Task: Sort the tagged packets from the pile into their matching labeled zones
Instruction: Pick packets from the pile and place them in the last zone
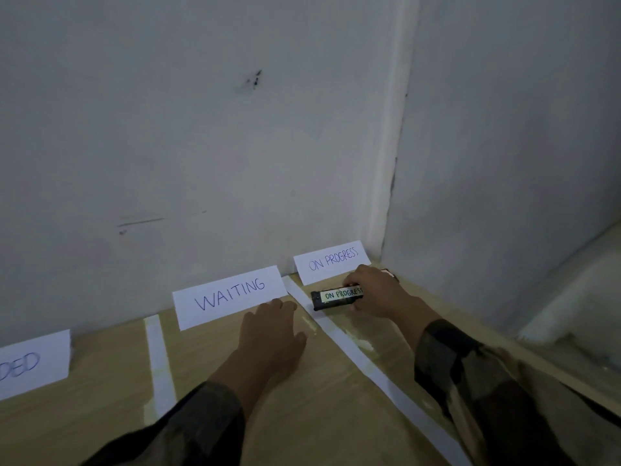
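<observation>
My right hand (376, 290) grips a dark packet (336, 299) tagged "ON PROGRESS", holding it low over the wooden table (302, 415) just in front of the "ON PROGRESS" paper sign (331, 262) in the far right zone. My left hand (272, 334) rests flat on the table in the middle zone, fingers straight, its fingertips near the lower edge of the "WAITING" sign (232, 294). Behind my right hand, the edge of another small object (389, 272) peeks out by the wall corner.
White paper strips (159, 361) (366, 364) divide the table into zones. A third sign ending in "DED" (32, 363) stands at the far left. Walls close the back and right side; the table's right edge (504, 344) runs diagonally, with a pale surface beyond.
</observation>
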### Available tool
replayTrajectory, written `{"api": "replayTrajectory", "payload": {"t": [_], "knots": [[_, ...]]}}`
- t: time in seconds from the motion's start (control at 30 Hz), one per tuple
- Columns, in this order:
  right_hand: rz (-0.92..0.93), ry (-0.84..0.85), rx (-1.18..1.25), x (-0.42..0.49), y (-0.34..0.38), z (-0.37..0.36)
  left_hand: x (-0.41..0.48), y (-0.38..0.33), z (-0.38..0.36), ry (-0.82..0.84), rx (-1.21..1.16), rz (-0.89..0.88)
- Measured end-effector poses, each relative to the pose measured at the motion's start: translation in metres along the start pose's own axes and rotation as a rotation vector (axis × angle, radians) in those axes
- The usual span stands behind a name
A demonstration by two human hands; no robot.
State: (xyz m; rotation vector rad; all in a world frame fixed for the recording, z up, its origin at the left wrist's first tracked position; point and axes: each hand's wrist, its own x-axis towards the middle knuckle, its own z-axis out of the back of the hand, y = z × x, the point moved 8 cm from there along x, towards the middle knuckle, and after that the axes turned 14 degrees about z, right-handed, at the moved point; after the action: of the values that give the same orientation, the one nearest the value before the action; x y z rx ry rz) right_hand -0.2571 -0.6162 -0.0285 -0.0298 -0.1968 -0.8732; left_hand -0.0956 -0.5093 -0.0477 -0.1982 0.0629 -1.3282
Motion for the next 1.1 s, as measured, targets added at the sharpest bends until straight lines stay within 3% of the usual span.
{"api": "replayTrajectory", "payload": {"t": [0.27,0.57,0.93,1.1], "knots": [[0.053,0.030,-0.032,0.049,-0.016,-0.019,0.028,0.005,-0.014,-0.004,-0.020,0.021],[0.076,0.199,-0.183,0.064,-0.014,-0.027,0.040,0.011,-0.017,0.021,-0.004,0.015],[0.059,0.183,-0.158,0.060,-0.012,-0.022,0.038,0.016,-0.008,0.006,-0.020,0.011],[0.051,0.104,-0.017,0.048,0.008,-0.002,0.031,0.024,0.012,-0.017,0.007,0.009]]}}
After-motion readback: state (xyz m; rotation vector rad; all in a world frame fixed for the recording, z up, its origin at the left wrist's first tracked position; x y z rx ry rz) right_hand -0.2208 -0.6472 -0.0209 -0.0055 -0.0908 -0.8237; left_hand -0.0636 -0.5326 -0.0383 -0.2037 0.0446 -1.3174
